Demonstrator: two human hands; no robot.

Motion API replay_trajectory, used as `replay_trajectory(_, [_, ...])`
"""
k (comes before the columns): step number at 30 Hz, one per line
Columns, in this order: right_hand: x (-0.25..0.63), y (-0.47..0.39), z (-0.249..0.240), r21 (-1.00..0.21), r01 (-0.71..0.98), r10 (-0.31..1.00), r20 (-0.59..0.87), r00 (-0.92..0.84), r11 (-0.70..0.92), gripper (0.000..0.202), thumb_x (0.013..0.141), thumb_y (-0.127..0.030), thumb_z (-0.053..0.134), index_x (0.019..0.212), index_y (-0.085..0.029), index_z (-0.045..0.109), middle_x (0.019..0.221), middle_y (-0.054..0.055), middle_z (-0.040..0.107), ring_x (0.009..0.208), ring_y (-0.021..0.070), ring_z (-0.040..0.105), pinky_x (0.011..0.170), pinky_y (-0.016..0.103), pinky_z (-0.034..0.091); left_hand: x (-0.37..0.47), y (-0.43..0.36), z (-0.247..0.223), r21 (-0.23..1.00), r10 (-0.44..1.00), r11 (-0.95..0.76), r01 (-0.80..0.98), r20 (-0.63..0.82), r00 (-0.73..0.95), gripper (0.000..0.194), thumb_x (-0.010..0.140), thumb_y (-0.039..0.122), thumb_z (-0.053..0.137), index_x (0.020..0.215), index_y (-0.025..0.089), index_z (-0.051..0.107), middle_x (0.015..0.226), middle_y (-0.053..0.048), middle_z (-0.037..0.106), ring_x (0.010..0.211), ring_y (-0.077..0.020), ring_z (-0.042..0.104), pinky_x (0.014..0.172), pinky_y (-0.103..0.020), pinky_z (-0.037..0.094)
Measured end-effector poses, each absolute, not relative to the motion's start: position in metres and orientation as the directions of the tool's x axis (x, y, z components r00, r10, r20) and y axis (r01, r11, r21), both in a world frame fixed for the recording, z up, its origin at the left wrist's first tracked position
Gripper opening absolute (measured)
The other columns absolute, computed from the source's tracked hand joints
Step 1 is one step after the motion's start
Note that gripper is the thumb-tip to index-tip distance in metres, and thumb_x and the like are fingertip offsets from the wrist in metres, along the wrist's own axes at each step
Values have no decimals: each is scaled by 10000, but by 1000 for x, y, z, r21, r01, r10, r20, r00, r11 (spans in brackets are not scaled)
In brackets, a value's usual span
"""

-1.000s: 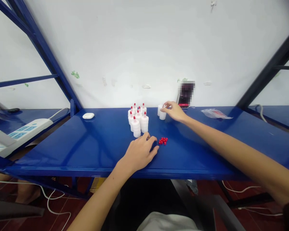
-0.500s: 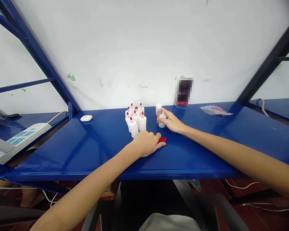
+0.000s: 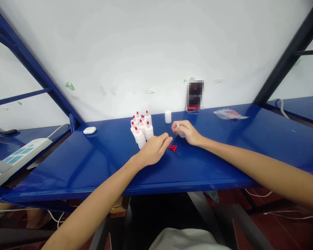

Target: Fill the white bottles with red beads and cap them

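My right hand (image 3: 187, 132) is wrapped round a small white squeeze bottle (image 3: 181, 134), tilted with its bare nozzle pointing up and left. To its left, my left hand (image 3: 156, 147) has thumb and fingertips pinched together; whatever lies between them is hidden. Just right of those fingertips, a small pile of red caps (image 3: 173, 148) rests on the blue table (image 3: 198, 166). Behind my left hand stands a cluster of white bottles (image 3: 141, 130) with red-capped nozzles, partly covered by the hand. A plain white cylindrical container (image 3: 168, 116) stands upright behind, between my hands.
Against the wall leans a blurred phone-like object (image 3: 195, 96). A clear plastic bag (image 3: 230, 114) with something red lies at the right. A white oval case (image 3: 89, 130) sits at the left, and a power strip (image 3: 23, 156) beyond the blue frame post (image 3: 73, 123).
My left hand has lifted off the red caps, its fingers now pinched together. My right hand has tilted the white bottle towards the left hand. The camera view has shifted slightly.
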State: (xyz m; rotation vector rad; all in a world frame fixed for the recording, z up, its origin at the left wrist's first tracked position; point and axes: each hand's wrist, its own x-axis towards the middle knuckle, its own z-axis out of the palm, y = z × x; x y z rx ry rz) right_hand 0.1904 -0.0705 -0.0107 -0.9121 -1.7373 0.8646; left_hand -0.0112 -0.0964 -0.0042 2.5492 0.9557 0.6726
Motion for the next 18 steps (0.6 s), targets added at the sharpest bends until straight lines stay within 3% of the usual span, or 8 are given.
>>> replay_trajectory(2, [189, -74, -13, -831, 215, 842, 438, -314, 513, 369, 864, -416, 435, 587, -196, 538, 554, -2, 508, 545, 143, 446, 572, 302, 355, 4, -94, -5, 669, 742, -642, 376, 419, 523, 450, 1062, 478, 248, 759, 203, 435, 609, 26, 493, 566, -123, 508, 595, -253, 415])
replay_trajectory(5, [189, -73, -18, -869, 170, 869, 409, -278, 464, 506, 934, -527, 333, 592, -206, 522, 516, -2, 501, 492, 145, 454, 527, 298, 353, 30, -86, -4, 739, 742, -635, 228, 500, 446, 449, 1048, 500, 300, 760, 197, 464, 640, 9, 566, 614, -124, 578, 612, -248, 440])
replay_trajectory(10, [198, -72, -15, -887, 187, 894, 373, -249, 423, 624, 954, -615, 239, 571, -206, 514, 491, 9, 491, 467, 147, 456, 506, 291, 375, 44, -67, -7, 574, 624, -770, 279, 587, 516, 322, 1035, 387, 384, 795, 195, 482, 676, -1, 651, 639, -129, 629, 663, -251, 450])
replay_trajectory(13, [203, -80, -4, -751, 361, 825, 428, -370, 552, 524, 966, -570, 347, 649, -198, 536, 576, -3, 524, 543, 136, 459, 549, 270, 366, 37, -61, -13, 443, 560, -826, 348, 575, 596, 268, 1007, 316, 423, 811, 178, 544, 725, -26, 661, 643, -137, 598, 649, -256, 421])
replay_trajectory(18, [205, -89, 8, -615, 472, 770, 427, -475, 632, 424, 984, -468, 392, 678, -197, 504, 584, -28, 505, 568, 122, 429, 575, 262, 312, 27, -62, -18, 387, 527, -848, 363, 537, 658, 289, 989, 279, 444, 763, 165, 584, 705, -24, 645, 602, -128, 550, 612, -250, 376])
